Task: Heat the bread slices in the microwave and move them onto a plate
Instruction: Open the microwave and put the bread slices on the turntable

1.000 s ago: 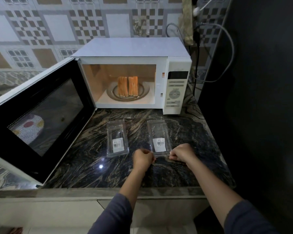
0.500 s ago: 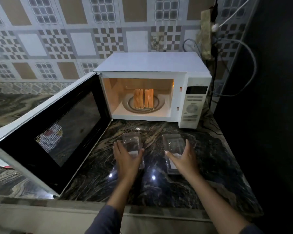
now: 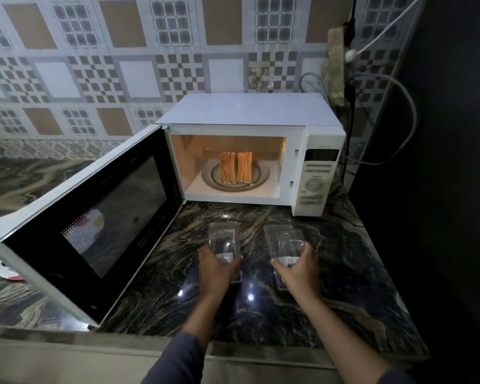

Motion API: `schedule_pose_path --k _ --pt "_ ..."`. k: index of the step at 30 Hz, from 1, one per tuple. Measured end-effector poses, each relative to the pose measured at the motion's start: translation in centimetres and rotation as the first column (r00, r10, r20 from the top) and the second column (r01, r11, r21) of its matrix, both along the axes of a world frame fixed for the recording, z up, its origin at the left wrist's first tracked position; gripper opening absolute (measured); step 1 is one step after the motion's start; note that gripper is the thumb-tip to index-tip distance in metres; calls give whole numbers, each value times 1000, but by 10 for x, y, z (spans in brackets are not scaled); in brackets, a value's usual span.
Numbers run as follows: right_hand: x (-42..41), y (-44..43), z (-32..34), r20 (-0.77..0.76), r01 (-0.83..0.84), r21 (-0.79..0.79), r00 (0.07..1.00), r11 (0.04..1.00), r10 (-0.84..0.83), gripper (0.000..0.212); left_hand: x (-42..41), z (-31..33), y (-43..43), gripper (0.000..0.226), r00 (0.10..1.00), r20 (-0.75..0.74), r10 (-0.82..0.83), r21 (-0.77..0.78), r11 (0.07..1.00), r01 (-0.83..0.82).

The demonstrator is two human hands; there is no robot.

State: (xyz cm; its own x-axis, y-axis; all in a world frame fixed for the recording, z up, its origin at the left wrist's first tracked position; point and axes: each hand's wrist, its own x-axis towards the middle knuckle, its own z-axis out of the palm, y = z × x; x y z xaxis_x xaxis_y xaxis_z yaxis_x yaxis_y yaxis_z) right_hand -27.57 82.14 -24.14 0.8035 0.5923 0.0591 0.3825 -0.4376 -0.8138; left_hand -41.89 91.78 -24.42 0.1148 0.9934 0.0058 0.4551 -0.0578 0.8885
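Both hands have closed since half a second ago: the left hand (image 3: 216, 273) now grips the near end of the left clear tray (image 3: 222, 236), thumb on one side and fingers on the other. The right hand (image 3: 298, 270) grips the right clear tray (image 3: 284, 239) likewise, probably to lift both off the desk (image 3: 344, 273). The bread slices (image 3: 236, 167) stand on edge on the turntable (image 3: 261, 177) inside the microwave (image 3: 250, 112) at the desk's back edge. Its door (image 3: 94, 217) swings wide left, screening a patterned plate (image 3: 6, 270) near the left edge and likely blocking the direct path there. Loose cables (image 3: 410, 112) hang by the back right corner.
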Motion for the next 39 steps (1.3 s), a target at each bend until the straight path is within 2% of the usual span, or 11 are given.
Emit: schedule_pose_path --k 4,8,12,18,22,27,34,39 --pt "-1 -5 21 128 -49 135 991 990 31 84 5 29 -10 67 996 83 -21 82 997 14" --pt "-2 -5 55 292 -98 307 957 947 4 84 9 72 -15 70 992 115 -47 264 964 15" --pt "1 3 107 414 -147 443 909 885 -57 76 15 118 -7 79 988 155 -29 352 936 -28" --pt "28 51 191 400 -151 546 911 824 -98 74 34 187 36 87 981 187 -49 462 886 -44" --pt "55 102 233 354 -131 463 934 877 -47 86 57 228 87 90 981 169 -99 484 875 5" --pt "91 169 267 378 -105 241 926 965 7 101 92 265 156 90 989 44 -142 435 894 109" --pt "131 234 269 380 -39 -55 923 998 57 91 133 267 226 100 975 -127 -180 334 918 213" --pt "142 255 258 359 -35 -171 928 985 95 93 152 252 246 106 953 -257 -161 277 932 232"
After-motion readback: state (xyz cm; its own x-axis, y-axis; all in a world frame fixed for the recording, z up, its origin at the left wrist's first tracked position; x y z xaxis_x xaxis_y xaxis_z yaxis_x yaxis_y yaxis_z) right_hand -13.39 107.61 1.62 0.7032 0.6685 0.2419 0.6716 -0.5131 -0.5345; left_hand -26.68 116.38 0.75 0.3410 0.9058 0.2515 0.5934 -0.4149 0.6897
